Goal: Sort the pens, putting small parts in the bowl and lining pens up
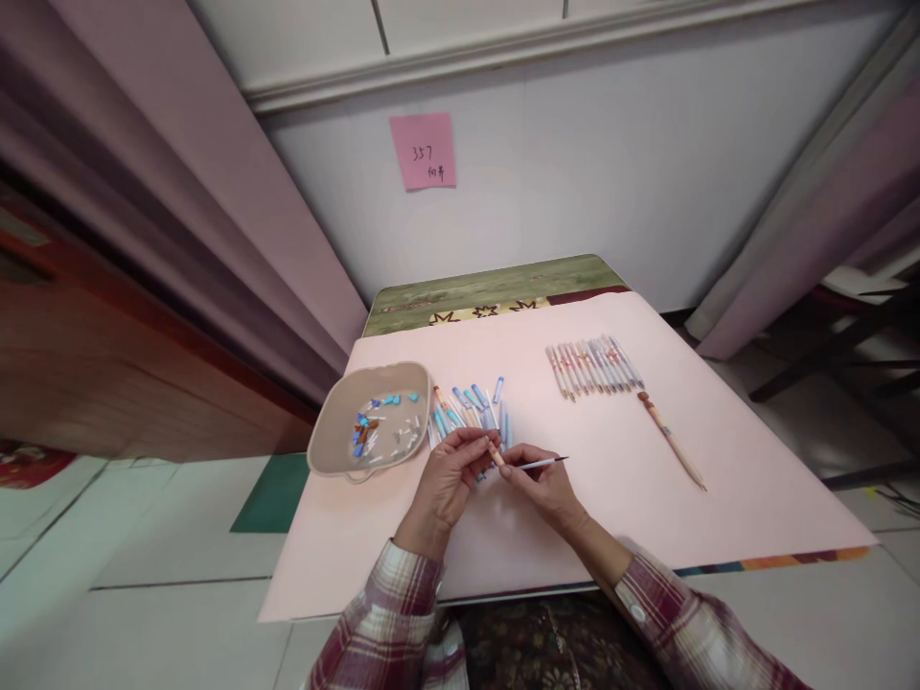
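Note:
My left hand (451,470) pinches a short peach-orange pen barrel (495,453) over the near middle of the table. My right hand (544,482) is closed beside it, its fingertips at the barrel's lower end. Between the right thumb and fingers sits a thin white pen refill (540,464), its dark tip pointing right. Just beyond both hands lies a loose pile of blue, teal and peach pen parts (471,402), partly hidden by the left hand.
To the left stands a beige plastic basin (323,431) holding small blue, teal, brown and clear pieces. A row of several pens (593,367) lies at the right, with one peach pen (672,441) apart from it. Pink paper (719,517) covers the table.

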`<move>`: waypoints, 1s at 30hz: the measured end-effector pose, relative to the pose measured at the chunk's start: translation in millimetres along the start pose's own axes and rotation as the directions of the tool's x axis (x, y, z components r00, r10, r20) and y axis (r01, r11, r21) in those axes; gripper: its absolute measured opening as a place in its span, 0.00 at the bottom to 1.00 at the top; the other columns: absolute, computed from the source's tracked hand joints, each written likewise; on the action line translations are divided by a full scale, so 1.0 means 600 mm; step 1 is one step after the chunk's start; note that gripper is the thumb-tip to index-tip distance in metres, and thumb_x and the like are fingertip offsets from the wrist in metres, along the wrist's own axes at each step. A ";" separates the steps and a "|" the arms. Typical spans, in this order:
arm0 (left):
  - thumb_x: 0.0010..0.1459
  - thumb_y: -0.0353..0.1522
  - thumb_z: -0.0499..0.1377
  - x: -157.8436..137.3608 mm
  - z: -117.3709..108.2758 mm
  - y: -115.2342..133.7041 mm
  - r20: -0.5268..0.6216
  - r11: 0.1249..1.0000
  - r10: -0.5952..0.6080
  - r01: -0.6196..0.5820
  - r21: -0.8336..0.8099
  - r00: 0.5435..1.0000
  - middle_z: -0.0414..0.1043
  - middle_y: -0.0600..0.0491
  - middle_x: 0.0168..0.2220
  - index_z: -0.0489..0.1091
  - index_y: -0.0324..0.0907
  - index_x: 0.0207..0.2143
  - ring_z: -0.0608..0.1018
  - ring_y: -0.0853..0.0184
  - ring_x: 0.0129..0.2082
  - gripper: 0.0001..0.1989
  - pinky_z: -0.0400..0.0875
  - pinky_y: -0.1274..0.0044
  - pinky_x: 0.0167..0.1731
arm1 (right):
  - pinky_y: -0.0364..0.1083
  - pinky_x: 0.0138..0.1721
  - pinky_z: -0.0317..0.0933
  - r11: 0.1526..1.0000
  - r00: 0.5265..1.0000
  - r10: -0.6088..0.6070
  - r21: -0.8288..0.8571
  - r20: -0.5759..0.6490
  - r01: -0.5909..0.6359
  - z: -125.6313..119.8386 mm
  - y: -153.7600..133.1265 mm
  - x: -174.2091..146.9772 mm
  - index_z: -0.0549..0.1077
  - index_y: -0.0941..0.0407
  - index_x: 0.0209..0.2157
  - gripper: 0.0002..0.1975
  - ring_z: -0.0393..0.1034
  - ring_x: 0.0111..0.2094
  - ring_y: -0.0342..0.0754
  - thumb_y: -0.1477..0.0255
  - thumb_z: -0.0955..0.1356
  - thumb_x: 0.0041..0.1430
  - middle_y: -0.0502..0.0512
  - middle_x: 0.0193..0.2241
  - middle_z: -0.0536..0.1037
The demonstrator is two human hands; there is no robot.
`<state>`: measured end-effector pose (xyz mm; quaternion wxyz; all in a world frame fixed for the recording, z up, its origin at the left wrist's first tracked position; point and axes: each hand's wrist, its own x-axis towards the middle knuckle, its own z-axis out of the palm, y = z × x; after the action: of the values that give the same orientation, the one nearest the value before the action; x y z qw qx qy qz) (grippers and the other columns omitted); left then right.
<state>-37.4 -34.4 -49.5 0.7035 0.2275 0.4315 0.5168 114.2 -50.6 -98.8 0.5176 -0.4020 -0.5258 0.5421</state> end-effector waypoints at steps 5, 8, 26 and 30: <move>0.43 0.25 0.69 -0.001 -0.008 0.003 0.019 1.000 -0.019 0.019 0.001 1.000 0.79 0.50 0.33 0.74 0.37 0.29 0.80 0.67 0.37 0.09 0.74 0.76 0.42 | 0.43 0.29 0.61 1.000 1.000 -0.002 -0.012 0.004 0.002 0.000 0.002 0.000 0.77 0.57 0.31 0.09 0.68 0.27 0.45 0.65 0.71 0.54 0.52 0.26 0.77; 0.43 0.25 0.69 -0.001 -0.011 0.002 0.027 1.000 -0.015 0.015 -0.003 1.000 0.79 0.50 0.33 0.74 0.37 0.29 0.80 0.67 0.38 0.09 0.74 0.76 0.42 | 0.43 0.29 0.61 1.000 1.000 0.000 -0.023 0.009 0.000 0.000 0.000 0.000 0.77 0.57 0.30 0.09 0.68 0.27 0.45 0.65 0.71 0.54 0.52 0.25 0.77; 0.43 0.25 0.69 -0.004 -0.006 0.005 0.066 0.996 0.063 -0.067 0.063 0.996 0.79 0.50 0.35 0.76 0.38 0.32 0.79 0.66 0.38 0.11 0.71 0.75 0.42 | 0.44 0.31 0.63 1.000 1.000 0.015 -0.018 0.001 -0.015 0.001 -0.002 0.001 0.78 0.57 0.31 0.10 0.69 0.29 0.47 0.64 0.71 0.54 0.53 0.27 0.77; 0.43 0.27 0.70 -0.009 0.003 -0.004 0.053 0.996 0.039 -0.043 0.084 0.998 0.79 0.48 0.39 0.76 0.38 0.37 0.79 0.66 0.40 0.15 0.70 0.75 0.44 | 0.45 0.33 0.65 1.000 1.000 0.023 0.018 0.003 -0.023 0.001 -0.004 0.000 0.78 0.56 0.32 0.10 0.71 0.31 0.48 0.64 0.71 0.55 0.54 0.29 0.78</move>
<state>-35.2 -40.2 -48.4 0.6931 0.2793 0.4303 0.5063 113.7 -50.9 -96.3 0.5143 -0.4027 -0.5170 0.5532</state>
